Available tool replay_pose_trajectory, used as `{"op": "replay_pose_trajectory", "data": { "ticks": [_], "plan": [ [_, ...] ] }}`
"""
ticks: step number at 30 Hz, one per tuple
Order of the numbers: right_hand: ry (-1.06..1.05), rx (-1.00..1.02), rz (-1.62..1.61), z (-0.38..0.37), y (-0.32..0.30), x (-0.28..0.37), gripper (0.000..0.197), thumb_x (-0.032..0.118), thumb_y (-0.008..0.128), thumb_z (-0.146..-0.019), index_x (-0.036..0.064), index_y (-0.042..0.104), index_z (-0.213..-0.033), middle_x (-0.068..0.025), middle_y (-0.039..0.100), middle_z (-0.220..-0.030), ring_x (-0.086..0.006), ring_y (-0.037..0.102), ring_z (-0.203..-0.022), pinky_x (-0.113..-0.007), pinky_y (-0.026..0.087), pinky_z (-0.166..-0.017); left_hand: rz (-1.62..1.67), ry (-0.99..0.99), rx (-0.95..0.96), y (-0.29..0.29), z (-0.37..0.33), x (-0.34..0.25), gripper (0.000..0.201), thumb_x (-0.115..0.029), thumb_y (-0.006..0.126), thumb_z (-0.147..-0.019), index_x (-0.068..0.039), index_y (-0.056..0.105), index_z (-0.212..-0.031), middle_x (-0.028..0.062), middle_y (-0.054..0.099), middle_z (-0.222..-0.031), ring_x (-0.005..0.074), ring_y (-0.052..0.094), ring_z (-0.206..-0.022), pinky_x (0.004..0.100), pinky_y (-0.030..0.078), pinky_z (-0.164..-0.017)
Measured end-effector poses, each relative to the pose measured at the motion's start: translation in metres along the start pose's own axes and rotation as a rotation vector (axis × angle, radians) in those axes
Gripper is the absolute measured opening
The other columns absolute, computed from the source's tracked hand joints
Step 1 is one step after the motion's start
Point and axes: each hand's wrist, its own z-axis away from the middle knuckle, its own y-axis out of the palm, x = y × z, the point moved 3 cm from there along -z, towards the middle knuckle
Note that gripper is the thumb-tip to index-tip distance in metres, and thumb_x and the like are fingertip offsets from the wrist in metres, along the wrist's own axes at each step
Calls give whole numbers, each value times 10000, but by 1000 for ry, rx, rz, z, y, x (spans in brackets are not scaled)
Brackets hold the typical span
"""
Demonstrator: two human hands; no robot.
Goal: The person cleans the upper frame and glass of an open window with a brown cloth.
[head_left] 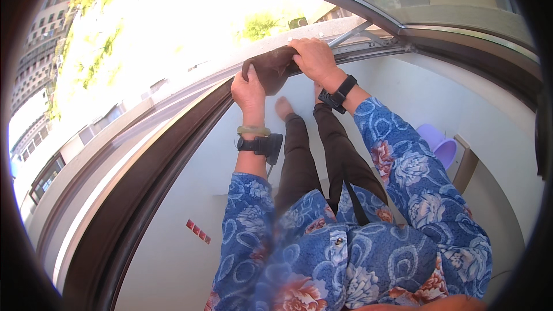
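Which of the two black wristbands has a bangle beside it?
The left band: a pale bangle sits between it and the left hand. The right band has no bangle beside it.

I note strong daylight from the window side bleaching the outdoor scene [190, 8] white, the brown window frame [152, 187] bowed by fisheye distortion, the floral shirt [374, 259] locally blurred, the brown cloth [273, 73] dark.
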Motion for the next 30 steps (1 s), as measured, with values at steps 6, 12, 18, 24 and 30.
{"op": "replay_pose_trajectory", "data": {
  "ticks": [6, 12, 18, 24, 30],
  "plan": [
    [-5, 88, 317, 9, 43, 16, 65, 62, 596, -777, 34, 600, -835, -157, 663, -824, -272, 639, -834, -341, 536, -687, -794, 343, 50, 27, 12, 3, 128, -89, 634, -743, 2, 683, -818, 138, 586, -919, 319, 565, -882, 403, 482, -787],
    [103, 136, -38, -10, 62, 47, 116, 73, 594, -771, 5, 602, -865, -179, 662, -808, -304, 652, -819, -358, 531, -700, -659, 301, 101, 20, 10, -14, 168, -138, 669, -750, 26, 673, -716, 173, 628, -858, 349, 606, -825, 434, 495, -711],
    [375, 242, -1773, -59, 62, 50, 276, 123, 561, -914, 15, 614, -1162, -65, 662, -984, -167, 627, -881, -324, 538, -799, 584, -57, 14, -6, -5, -4, 219, -129, 578, -926, 34, 648, -1055, 68, 642, -915, 186, 645, -849, 317, 499, -752],
    [209, 92, -1207, -87, -17, 28, 335, 85, 412, -978, 129, 553, -1279, -74, 631, -1147, -190, 634, -1023, -317, 586, -788, 844, -47, 45, -31, -2, -86, 334, -6, 443, -961, 4, 542, -1280, 105, 581, -1172, 159, 614, -949, 263, 517, -769],
    [-83, -33, -821, -33, -57, 28, 329, -30, 425, -935, 86, 583, -1198, -37, 622, -1126, -144, 590, -1062, -273, 496, -924, 683, 182, -27, -54, 60, -84, 380, 58, 380, -952, -4, 528, -1296, 113, 569, -1235, 203, 587, -1092, 316, 467, -953]
  ]
}}
